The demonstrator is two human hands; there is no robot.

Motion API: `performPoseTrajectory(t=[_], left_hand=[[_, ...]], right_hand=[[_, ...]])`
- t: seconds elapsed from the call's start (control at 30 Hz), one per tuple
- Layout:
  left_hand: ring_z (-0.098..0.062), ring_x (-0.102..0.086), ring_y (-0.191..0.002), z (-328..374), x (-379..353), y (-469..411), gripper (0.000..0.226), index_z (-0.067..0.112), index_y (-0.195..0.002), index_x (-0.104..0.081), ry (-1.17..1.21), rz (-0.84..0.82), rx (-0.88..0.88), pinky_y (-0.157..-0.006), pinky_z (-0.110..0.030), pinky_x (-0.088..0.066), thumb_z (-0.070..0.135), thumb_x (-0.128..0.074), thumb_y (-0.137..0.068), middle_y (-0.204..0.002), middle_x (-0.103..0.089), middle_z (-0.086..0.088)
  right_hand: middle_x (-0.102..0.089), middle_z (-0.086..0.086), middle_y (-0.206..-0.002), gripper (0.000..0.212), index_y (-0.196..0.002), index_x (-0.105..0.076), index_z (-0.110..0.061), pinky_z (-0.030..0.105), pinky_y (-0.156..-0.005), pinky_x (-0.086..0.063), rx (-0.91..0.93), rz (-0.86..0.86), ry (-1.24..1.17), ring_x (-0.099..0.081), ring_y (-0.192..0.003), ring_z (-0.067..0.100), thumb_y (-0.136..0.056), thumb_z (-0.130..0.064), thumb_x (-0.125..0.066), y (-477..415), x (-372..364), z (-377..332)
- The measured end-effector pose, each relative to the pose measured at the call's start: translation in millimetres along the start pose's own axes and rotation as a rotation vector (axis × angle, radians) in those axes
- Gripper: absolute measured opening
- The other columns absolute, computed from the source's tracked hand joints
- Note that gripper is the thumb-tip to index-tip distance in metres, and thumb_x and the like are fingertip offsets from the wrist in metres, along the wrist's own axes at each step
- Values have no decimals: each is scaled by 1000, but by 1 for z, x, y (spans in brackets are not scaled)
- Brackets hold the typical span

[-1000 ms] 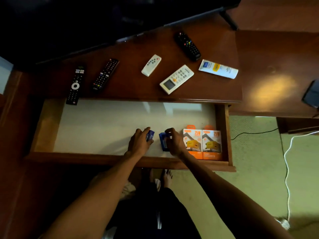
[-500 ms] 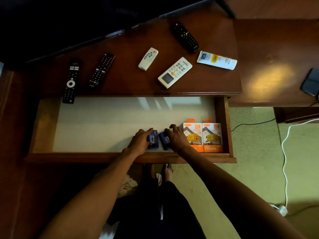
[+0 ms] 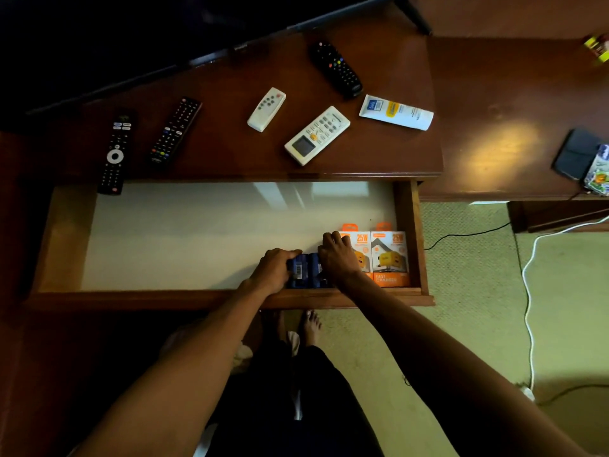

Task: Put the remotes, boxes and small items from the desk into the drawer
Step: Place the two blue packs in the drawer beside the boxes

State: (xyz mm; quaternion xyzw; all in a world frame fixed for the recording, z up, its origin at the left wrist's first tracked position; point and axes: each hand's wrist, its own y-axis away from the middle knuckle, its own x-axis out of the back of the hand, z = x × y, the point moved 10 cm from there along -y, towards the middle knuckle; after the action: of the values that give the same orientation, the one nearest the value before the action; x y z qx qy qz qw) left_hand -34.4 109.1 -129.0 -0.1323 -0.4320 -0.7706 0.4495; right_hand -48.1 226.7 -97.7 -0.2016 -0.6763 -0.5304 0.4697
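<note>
Two small blue boxes [image 3: 304,270] are now set side by side on the drawer [image 3: 197,239] floor, pressed against the front wall and just beside the two orange charger boxes [image 3: 379,258], whereas a second ago they were held slightly apart and clear of each other. The left hand [image 3: 273,270] is closed over the left blue box and the right hand [image 3: 336,258] over the right one, the two hands brought close together, the right also overlapping the nearer orange box. This is judged to mean that the boxes are nearly all stowed and only need releasing. Compared with the earlier frame, the view is shifted, so that a dark phone-like object [image 3: 576,153] shows farther from the drawer on the table [image 3: 494,94]. Beyond the drawer's back edge, five remotes [image 3: 316,135] and a white tube [image 3: 395,112] are left lying on the table, so most of the task is judged to remain.
</note>
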Motion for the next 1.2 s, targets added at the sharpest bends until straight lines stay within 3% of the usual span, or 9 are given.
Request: performPoseTrajectory(t=[0.2,0.37,0.47,0.63,0.83,0.93,1.03,1.13,1.2], left_hand=[[-31,-59,-116,4,-8,0,63,20,-140,-50,1,-58,29,-101,-41,-48,-4,-63,-84,-132,-58,-15],[-30,-55,-123,8,-5,9,67,23,-148,-37,52,-120,75,-106,-40,-44,3,-60,-89,-141,-52,-13],[-28,-59,-118,12,10,17,62,24,-146,-40,66,-110,118,-104,-43,-46,17,-64,-90,-135,-58,-13],[-20,-66,-95,47,95,32,29,28,-120,-63,-5,210,29,-81,-33,-53,33,-60,-92,-106,-71,1],[-22,-66,-91,117,197,18,21,30,-106,-62,30,585,-98,-74,-38,-55,39,-61,-87,-96,-71,5],[-28,-58,-108,142,208,-6,39,22,-120,-57,97,569,-120,-84,-38,-51,35,-68,-86,-118,-62,-6],[-32,-34,-138,146,195,-37,75,14,-144,-38,118,454,-16,-106,-43,-36,35,-75,-81,-150,-34,-16],[-35,-15,-147,142,182,-63,97,11,-151,-22,107,374,54,-116,-47,-24,36,-79,-77,-158,-17,-19],[-34,-13,-147,134,178,-75,96,9,-151,-22,100,346,83,-116,-46,-21,29,-79,-77,-159,-16,-21]], right_hand=[[-30,16,-149,34,-122,-62,-10,45,-110,-28,22,9,33,-26,-139,34,-91,-23,-60,9,3,9],[-34,17,-147,39,-124,-60,-11,45,-107,-31,82,-17,22,-28,-136,35,-89,-29,-60,15,6,11],[-41,16,-140,46,-126,-58,-11,44,-102,-34,91,-21,-47,-35,-131,34,-90,-39,-58,19,15,17],[-59,10,-125,38,-121,-60,-16,40,-91,-48,55,13,-326,-58,-114,31,-90,-37,-61,26,60,44],[-73,1,-109,26,-109,-66,-25,35,-82,-52,-73,202,-463,-67,-103,26,-88,-40,-63,19,135,102],[-74,0,-101,20,-102,-66,-27,36,-77,-56,-114,274,-497,-69,-94,26,-87,-40,-63,12,161,126],[-73,1,-97,19,-98,-64,-28,38,-76,-57,-182,316,-533,-70,-89,28,-85,-41,-58,4,175,147],[-73,2,-96,21,-98,-62,-26,41,-77,-58,-232,322,-569,-69,-87,30,-83,-39,-54,-6,181,162],[-73,4,-100,23,-103,-61,-26,42,-79,-57,-257,330,-575,-69,-91,32,-84,-37,-54,-12,186,174]])
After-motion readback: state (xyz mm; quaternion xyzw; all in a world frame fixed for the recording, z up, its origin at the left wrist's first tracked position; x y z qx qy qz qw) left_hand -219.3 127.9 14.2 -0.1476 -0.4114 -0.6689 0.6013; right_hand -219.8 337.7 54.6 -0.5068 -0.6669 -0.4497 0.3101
